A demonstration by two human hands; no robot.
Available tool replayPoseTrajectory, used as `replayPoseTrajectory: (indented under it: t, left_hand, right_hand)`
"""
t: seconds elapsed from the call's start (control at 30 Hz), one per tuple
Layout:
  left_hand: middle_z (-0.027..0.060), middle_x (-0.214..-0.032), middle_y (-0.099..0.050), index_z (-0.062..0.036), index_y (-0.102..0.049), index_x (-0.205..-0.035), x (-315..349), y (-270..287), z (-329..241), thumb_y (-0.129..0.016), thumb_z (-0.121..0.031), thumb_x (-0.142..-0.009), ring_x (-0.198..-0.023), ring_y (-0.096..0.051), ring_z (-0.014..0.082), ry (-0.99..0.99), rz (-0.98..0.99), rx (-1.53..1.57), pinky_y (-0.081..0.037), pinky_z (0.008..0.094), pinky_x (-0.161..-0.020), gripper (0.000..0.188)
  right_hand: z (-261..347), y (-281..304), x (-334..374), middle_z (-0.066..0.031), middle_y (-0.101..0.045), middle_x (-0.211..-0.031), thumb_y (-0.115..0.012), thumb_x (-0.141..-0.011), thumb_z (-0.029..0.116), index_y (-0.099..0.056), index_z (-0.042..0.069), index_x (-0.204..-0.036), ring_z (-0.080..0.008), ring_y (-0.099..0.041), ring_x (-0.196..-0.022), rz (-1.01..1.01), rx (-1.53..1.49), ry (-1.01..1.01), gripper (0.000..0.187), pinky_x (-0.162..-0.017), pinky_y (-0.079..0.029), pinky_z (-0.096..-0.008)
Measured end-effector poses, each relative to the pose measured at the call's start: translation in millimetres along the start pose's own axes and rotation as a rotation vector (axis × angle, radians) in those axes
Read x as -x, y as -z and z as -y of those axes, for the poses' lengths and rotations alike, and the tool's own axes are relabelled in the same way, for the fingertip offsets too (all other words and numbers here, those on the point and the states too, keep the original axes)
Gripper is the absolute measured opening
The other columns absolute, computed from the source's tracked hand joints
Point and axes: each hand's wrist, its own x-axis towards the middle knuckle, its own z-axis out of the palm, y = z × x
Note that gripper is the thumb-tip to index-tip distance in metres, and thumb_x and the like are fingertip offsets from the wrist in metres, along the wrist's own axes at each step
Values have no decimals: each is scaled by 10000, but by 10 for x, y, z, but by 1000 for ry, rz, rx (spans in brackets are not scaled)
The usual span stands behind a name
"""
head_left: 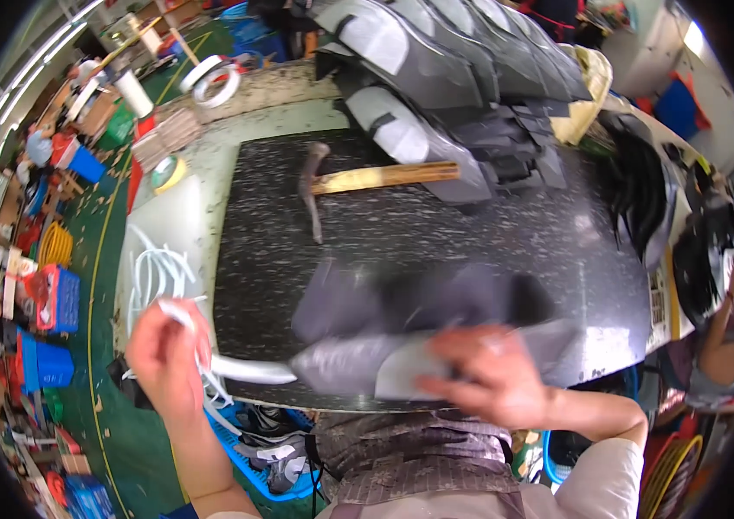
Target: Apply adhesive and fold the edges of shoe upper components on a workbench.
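My left hand (168, 350) is closed in a pinch on a white strip (254, 370) at the left edge of the black board. The strip runs right to a blurred grey fabric piece (341, 365) with a white patch, lying along the near edge. Over this piece is my right hand (492, 372), smeared by motion, so its grip is unclear. Darker grey material (419, 298) lies just behind, also blurred. A hammer (384, 177) with a wooden handle rests farther back on the black board (254, 233).
More white strips (159, 268) lie left of the board. Stacked grey pieces (445, 52) with pale patches fill the back. A tape roll (168, 173) sits at far left. A blue basket (276, 493) stands below the near edge; another person's arm (717, 324) shows at right.
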Motion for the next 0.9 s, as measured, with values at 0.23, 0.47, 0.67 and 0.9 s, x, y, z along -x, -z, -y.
replayPoseTrajectory:
  t: [0.23, 0.47, 0.67, 0.9]
  left_hand:
    - [50, -837, -697, -70, -738, -1104, 628, -921, -254, -810, -61, -777, -589, -651, 143, -232, 749, -370, -490, 276, -478, 335]
    - [56, -843, -727, -52, -714, -1103, 683, -1291, 136, -824, -42, -777, -564, -632, 114, -14, 701, -212, -458, 250, -446, 344]
    - [109, -801, -703, -15, -698, -892, 582, -1536, 372, -772, 50, -763, -689, -699, 235, 115, 725, -256, -534, 314, -608, 163]
    - [117, -841, -714, 11, -722, -905, 570, -1594, 323, -764, 75, -738, -716, -693, 187, 117, 691, -301, -521, 267, -614, 184]
  right_hand:
    - [419, -133, 277, -172, -668, -1095, -870, -771, 159, -594, -46, -1254, -232, -687, -873, -473, -911, -234, 593, -782, -581, -349]
    - [131, 96, 689, -117, -717, -966, -763, -807, -43, -717, 8, -989, -237, -714, -893, -374, -591, -543, 194, -732, -597, -329]
    - [-235, -85, 631, -49, -682, -846, -774, -801, 65, -703, 49, -942, -207, -688, -684, -396, -179, -529, 159, -576, -552, -311]
    - [-402, -47, 564, -34, -651, -817, -792, -774, 60, -689, 58, -927, -197, -670, -654, -357, -275, -528, 185, -548, -544, -303]
